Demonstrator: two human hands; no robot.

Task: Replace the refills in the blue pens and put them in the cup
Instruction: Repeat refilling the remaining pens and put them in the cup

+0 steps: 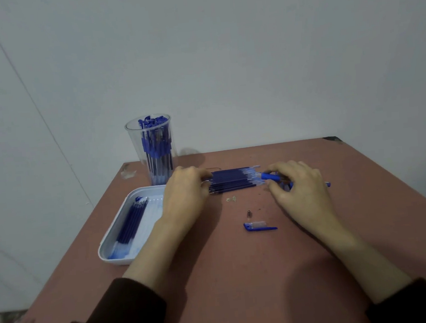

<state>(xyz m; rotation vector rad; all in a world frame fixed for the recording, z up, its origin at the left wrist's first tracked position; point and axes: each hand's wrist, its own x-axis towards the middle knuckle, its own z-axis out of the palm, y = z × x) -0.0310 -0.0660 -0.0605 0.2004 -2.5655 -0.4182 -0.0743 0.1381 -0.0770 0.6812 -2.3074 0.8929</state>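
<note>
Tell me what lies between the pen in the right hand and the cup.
The row of refills lies flat between the pen and the cup, and the left hand sits at the row's end nearest the cup. A lifted path looks clear; the cup is already crowded with pens.

No words, numbers or signs can be read here. The pens [155, 145] in the cup [133, 136] and the refills [234, 181] look plain blue. The blue pen [270, 175] may have tiny print, but it is too blurry to tell.
</note>
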